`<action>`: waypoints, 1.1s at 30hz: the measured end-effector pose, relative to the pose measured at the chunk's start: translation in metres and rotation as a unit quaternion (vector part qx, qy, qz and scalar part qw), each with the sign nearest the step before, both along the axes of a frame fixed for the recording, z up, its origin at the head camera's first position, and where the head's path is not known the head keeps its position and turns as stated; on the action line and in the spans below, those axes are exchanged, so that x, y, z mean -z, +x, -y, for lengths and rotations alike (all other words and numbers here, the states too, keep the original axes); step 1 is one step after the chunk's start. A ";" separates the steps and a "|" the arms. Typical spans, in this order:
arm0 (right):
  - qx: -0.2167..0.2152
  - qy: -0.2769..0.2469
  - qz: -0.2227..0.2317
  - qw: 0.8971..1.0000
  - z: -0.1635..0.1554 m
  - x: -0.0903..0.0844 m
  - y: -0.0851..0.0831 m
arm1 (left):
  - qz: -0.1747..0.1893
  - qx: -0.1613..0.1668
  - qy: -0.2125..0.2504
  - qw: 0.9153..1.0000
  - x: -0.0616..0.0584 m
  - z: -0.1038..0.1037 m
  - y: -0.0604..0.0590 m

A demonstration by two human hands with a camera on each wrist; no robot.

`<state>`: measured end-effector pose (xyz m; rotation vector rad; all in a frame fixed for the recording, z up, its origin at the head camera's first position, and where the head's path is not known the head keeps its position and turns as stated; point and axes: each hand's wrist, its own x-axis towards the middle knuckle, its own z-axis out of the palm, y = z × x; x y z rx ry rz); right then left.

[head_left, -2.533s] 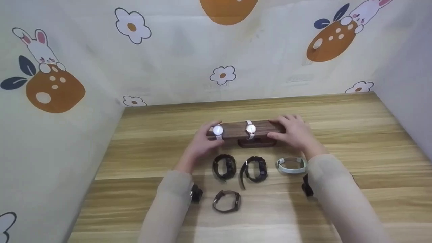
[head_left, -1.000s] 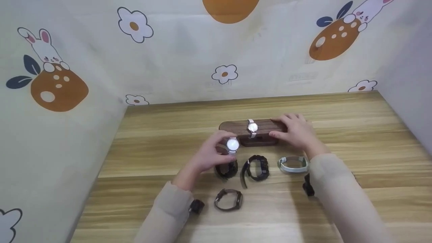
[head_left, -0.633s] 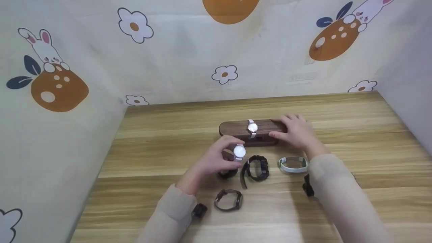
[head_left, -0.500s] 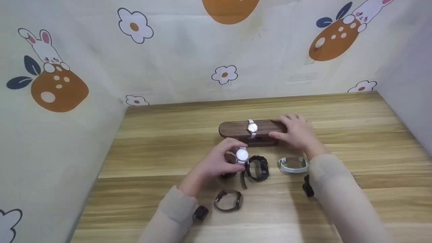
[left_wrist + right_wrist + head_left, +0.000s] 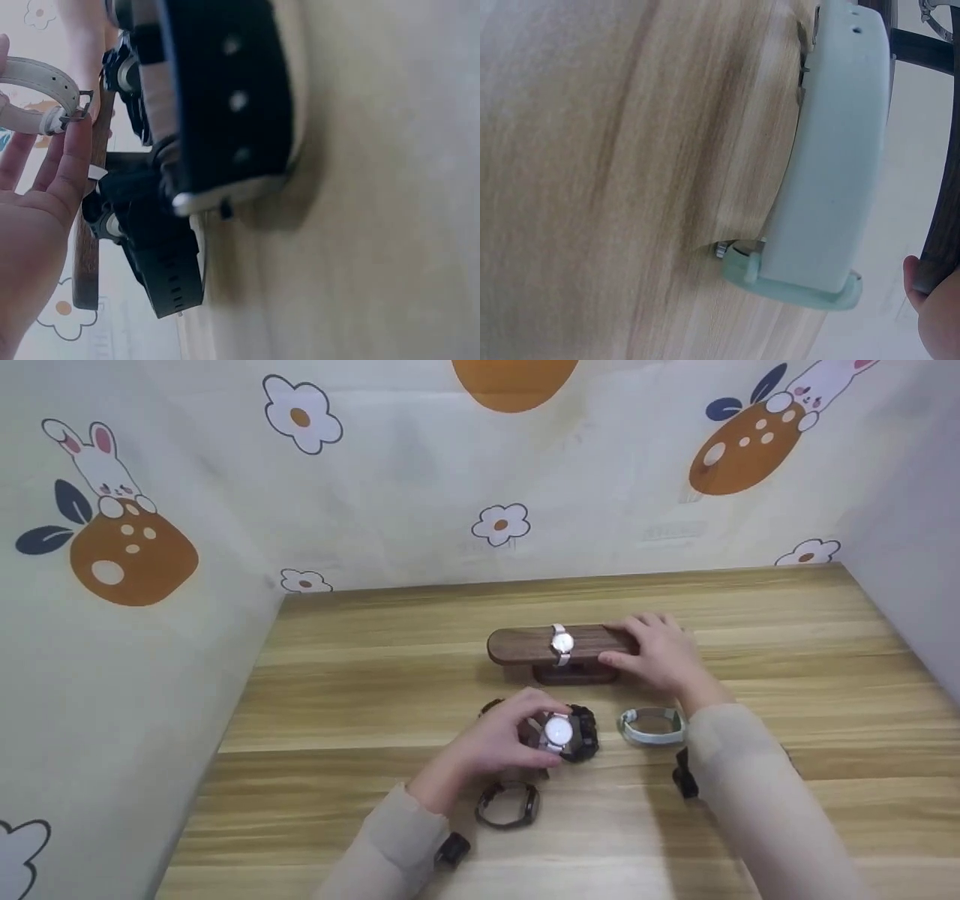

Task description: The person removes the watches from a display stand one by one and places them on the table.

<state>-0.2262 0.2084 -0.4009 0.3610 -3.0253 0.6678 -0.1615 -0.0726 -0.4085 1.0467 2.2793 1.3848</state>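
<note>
Whereas a moment ago it sat on the dark walnut watch stand point(image 5: 525, 645), the white-strapped round watch point(image 5: 559, 730) now hangs pinched in the left hand point(image 5: 504, 739) above the black chunky watches point(image 5: 583, 733) mid-table. The right hand point(image 5: 660, 652) lies flat on the stand's right end. The wooden table point(image 5: 360, 697) is walled by rabbit-print cloth point(image 5: 375, 495).

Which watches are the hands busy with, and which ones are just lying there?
Busy with:
- white watch, pinched by the left hand
- wooden stand, steadied by the right hand
- second white watch, strapped on the stand

Just lying there:
- black watch
- pale green watch
- brown watch
- table
</note>
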 end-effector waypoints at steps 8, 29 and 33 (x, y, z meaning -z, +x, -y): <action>-0.005 0.018 -0.006 1.000 0.002 -0.001 -0.001 | -0.031 0.016 -0.004 0.999 0.003 -0.001 0.007; -0.001 0.013 -0.008 1.000 0.002 0.001 0.000 | -0.076 0.113 -0.085 0.987 0.009 -0.017 0.020; -0.001 0.012 -0.007 1.000 0.002 0.001 0.001 | -0.082 0.111 -0.093 0.986 0.013 -0.018 0.021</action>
